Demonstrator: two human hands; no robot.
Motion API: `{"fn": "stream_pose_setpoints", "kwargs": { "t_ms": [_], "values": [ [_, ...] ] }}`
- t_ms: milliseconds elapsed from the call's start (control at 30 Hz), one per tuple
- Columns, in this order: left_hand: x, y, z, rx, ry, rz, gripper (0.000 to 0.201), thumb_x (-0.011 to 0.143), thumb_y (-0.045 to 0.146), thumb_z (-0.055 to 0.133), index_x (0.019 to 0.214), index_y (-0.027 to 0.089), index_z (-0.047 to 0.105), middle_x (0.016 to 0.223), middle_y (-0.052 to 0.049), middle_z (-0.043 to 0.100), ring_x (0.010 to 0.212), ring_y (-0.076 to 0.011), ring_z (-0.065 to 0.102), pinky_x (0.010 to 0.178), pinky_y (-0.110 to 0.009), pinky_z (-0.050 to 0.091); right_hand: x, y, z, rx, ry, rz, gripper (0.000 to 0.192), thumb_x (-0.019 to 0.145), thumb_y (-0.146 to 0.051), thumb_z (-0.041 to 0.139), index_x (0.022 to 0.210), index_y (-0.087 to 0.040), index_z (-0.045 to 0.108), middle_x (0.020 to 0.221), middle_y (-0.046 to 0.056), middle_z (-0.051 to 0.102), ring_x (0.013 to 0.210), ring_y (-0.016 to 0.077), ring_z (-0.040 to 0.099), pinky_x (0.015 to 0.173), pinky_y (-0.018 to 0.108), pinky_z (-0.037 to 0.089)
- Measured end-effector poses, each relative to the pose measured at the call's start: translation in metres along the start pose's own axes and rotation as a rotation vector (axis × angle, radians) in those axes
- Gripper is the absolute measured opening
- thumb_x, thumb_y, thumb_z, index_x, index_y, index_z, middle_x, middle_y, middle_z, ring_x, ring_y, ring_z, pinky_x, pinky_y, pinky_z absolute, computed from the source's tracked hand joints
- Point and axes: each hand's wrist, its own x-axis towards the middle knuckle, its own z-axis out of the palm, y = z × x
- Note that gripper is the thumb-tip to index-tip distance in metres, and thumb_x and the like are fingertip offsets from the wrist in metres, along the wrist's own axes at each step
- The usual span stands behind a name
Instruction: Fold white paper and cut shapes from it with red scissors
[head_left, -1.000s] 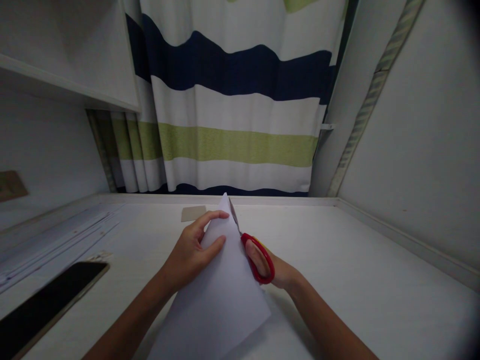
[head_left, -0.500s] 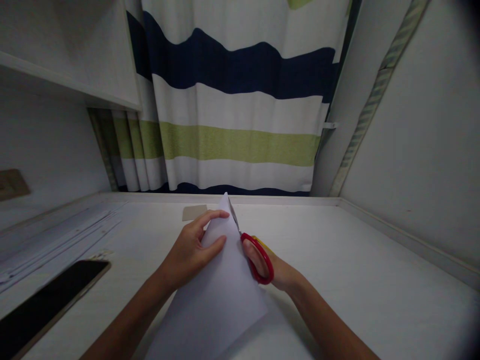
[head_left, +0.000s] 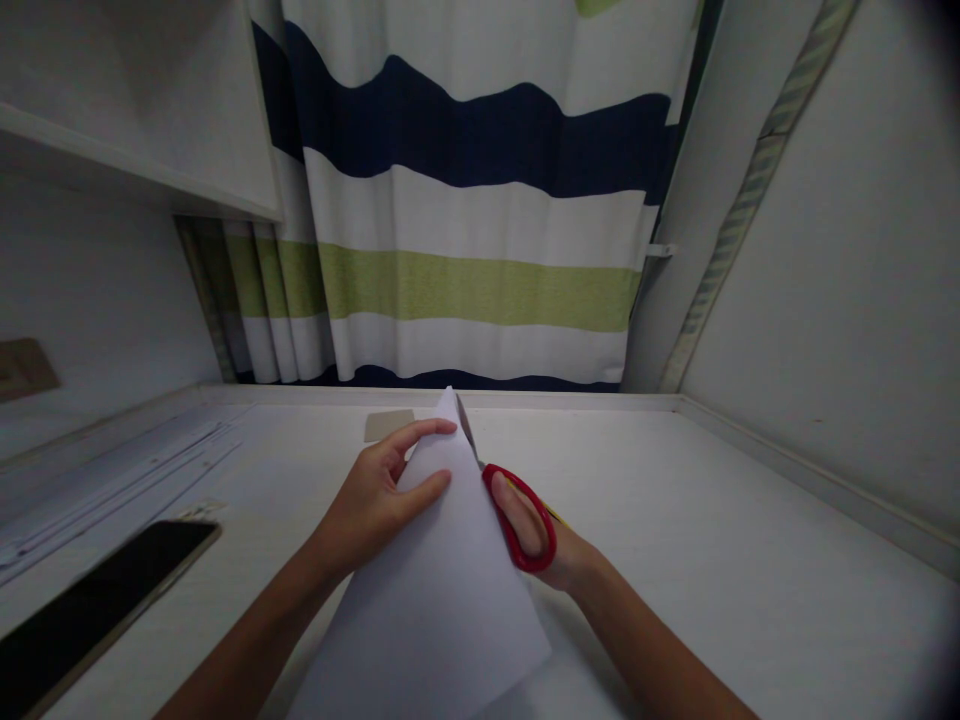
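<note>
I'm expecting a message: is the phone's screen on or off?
Off, as far as it shows: the visible part of the phone's screen is plain black, with no lit display. Its near end is out of frame.

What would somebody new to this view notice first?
Probably the red-handled scissors in the right grip, vivid beside the white paper that the left grip touches. Behind them, a curtain with bold navy and green stripes fills the upper middle. A dark phone stands out at lower left.
</note>
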Motion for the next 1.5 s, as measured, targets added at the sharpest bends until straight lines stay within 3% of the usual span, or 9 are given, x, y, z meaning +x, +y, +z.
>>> {"fn": "stream_pose_setpoints", "kwargs": {
  "t_ms": [267, 533, 633, 733, 867, 1000, 1233, 1500],
  "values": [
    [0.002, -0.002, 0.000, -0.017, 0.018, -0.063, 0.040, 0.068, 0.030, 0.052, 0.106, 0.018, 0.047, 0.096, -0.004, 0.059, 0.073, -0.0169, 0.058, 0.058, -0.026, 0.048, 0.001, 0.002, 0.003, 0.137, -0.021, 0.095, 0.051, 0.076, -0.054, 0.030, 0.100, -0.016, 0.055, 0.074, 0.007, 0.063, 0.061, 0.0162, 0.057, 0.055, 0.028, 0.045],
    [0.003, -0.005, 0.000, -0.074, 0.006, -0.070, 0.037, 0.068, 0.027, 0.053, 0.104, 0.020, 0.047, 0.099, -0.003, 0.057, 0.077, -0.0160, 0.057, 0.061, -0.025, 0.048, 0.000, -0.001, 0.006, 0.181, -0.077, 0.050, 0.049, 0.079, -0.051, 0.028, 0.101, -0.016, 0.054, 0.076, 0.006, 0.062, 0.066, 0.0172, 0.058, 0.057, 0.029, 0.045],
    [0.002, -0.004, 0.000, -0.065, 0.002, -0.065, 0.039, 0.069, 0.028, 0.053, 0.106, 0.019, 0.046, 0.100, -0.004, 0.057, 0.074, -0.0162, 0.058, 0.058, -0.025, 0.048, 0.000, -0.002, 0.006, 0.099, -0.054, 0.007, 0.045, 0.080, -0.050, 0.027, 0.101, -0.019, 0.053, 0.077, 0.005, 0.061, 0.068, 0.0168, 0.057, 0.059, 0.029, 0.044],
    [0.000, -0.002, -0.001, -0.009, 0.015, -0.022, 0.039, 0.069, 0.029, 0.052, 0.106, 0.020, 0.046, 0.103, -0.005, 0.055, 0.077, -0.0177, 0.058, 0.058, -0.025, 0.049, 0.000, -0.005, 0.005, -0.124, 0.043, -0.058, 0.041, 0.079, -0.049, 0.030, 0.096, -0.020, 0.053, 0.078, 0.004, 0.059, 0.069, 0.0160, 0.055, 0.062, 0.028, 0.043],
    [-0.003, 0.001, -0.002, 0.148, 0.088, 0.137, 0.034, 0.068, 0.025, 0.053, 0.102, 0.022, 0.051, 0.108, -0.003, 0.053, 0.093, -0.0196, 0.052, 0.075, -0.027, 0.045, -0.001, -0.009, 0.000, -0.453, 0.083, -0.181, 0.037, 0.080, -0.046, 0.031, 0.083, -0.017, 0.052, 0.074, 0.002, 0.054, 0.068, 0.0132, 0.050, 0.065, 0.025, 0.040],
    [-0.005, 0.001, -0.003, 0.291, 0.133, 0.281, 0.033, 0.068, 0.022, 0.053, 0.101, 0.023, 0.052, 0.107, -0.003, 0.054, 0.102, -0.0193, 0.047, 0.088, -0.031, 0.037, 0.000, -0.008, -0.004, -0.619, 0.077, -0.298, 0.033, 0.081, -0.044, 0.030, 0.073, -0.016, 0.046, 0.067, 0.000, 0.048, 0.061, 0.0096, 0.044, 0.059, 0.022, 0.038],
    [-0.007, 0.001, -0.005, 0.442, 0.128, 0.411, 0.034, 0.071, 0.019, 0.050, 0.105, 0.022, 0.048, 0.107, -0.004, 0.053, 0.101, -0.0179, 0.047, 0.089, -0.032, 0.037, 0.002, -0.005, -0.006, -0.696, 0.031, -0.418, 0.030, 0.084, -0.041, 0.025, 0.071, -0.017, 0.039, 0.065, -0.001, 0.044, 0.058, 0.0085, 0.040, 0.055, 0.020, 0.037],
    [-0.009, 0.003, -0.005, 0.493, 0.138, 0.446, 0.033, 0.071, 0.017, 0.049, 0.104, 0.020, 0.048, 0.106, -0.005, 0.054, 0.100, -0.0174, 0.048, 0.087, -0.030, 0.039, 0.000, -0.006, -0.006, -0.716, 0.041, -0.375, 0.029, 0.084, -0.039, 0.025, 0.071, -0.017, 0.039, 0.064, -0.001, 0.044, 0.057, 0.0085, 0.041, 0.055, 0.020, 0.036]
  ]
}}
